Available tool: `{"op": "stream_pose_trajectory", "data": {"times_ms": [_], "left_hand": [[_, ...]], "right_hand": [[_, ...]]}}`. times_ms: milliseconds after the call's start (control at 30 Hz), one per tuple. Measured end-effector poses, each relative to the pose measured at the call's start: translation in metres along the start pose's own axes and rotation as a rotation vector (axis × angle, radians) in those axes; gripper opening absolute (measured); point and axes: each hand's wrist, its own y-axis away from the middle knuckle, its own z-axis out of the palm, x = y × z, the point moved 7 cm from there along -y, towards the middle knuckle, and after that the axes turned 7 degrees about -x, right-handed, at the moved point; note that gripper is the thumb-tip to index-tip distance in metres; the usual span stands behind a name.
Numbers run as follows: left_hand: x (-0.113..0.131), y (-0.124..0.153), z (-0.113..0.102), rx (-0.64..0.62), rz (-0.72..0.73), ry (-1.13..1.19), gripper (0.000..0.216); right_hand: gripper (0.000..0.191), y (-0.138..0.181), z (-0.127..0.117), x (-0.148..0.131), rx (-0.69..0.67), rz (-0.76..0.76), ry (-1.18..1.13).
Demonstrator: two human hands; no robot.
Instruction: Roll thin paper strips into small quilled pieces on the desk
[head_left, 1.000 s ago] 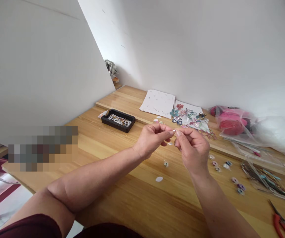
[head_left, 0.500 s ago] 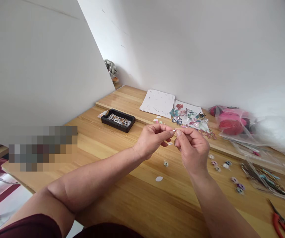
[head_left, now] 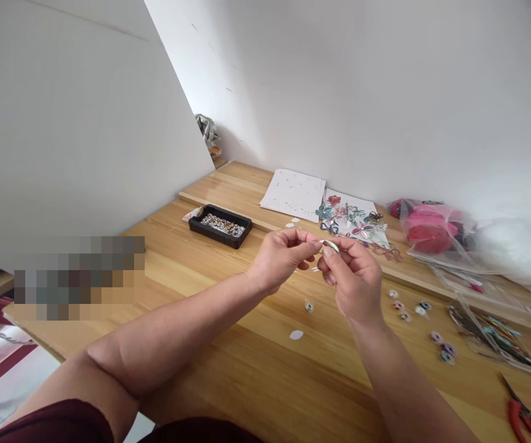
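Above the middle of the wooden table (head_left: 228, 357), both hands meet at a small curved petal-like piece (head_left: 332, 246), white with pale green. Thumb and fingertips of my left hand (head_left: 280, 258) pinch its left end. My right hand (head_left: 357, 277) grips the piece near its right end, thumb in front and fingers curled. What the piece is made of cannot be told. Below the hands lie a small thread bobbin (head_left: 309, 306) and a flat white leaf-shaped piece (head_left: 296, 335).
A black tray (head_left: 219, 237) of beads stands back left. Behind the hands are white sheets (head_left: 293, 194) and several coloured wire-like flowers (head_left: 362, 229). Rightward lie several bobbins (head_left: 435, 337), plastic bags (head_left: 496, 332) and red-handled pliers (head_left: 523, 421).
My right hand has shifted slightly left and turned, so more of the pale green piece shows between the hands. My left hand stays almost in place.
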Motion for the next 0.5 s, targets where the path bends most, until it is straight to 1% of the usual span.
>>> {"op": "stream_pose_trajectory", "data": {"times_ms": [133, 233, 400, 500], "left_hand": [[0.003, -0.001, -0.003, -0.002, 0.027, -0.013, 0.031], [0.006, -0.002, -0.007, 0.009, 0.063, -0.025, 0.027], [0.011, -0.004, -0.014, 0.076, 0.120, -0.062, 0.025], [0.013, -0.005, -0.017, 0.112, 0.142, -0.116, 0.022]], "right_hand": [[0.024, -0.001, 0.004, 0.009, 0.011, 0.108, -0.139], [0.025, 0.000, 0.009, 0.014, 0.028, 0.149, -0.177], [0.022, 0.006, 0.017, 0.022, 0.042, 0.150, -0.106], [0.022, 0.010, 0.020, 0.020, 0.024, 0.131, 0.050]]}}
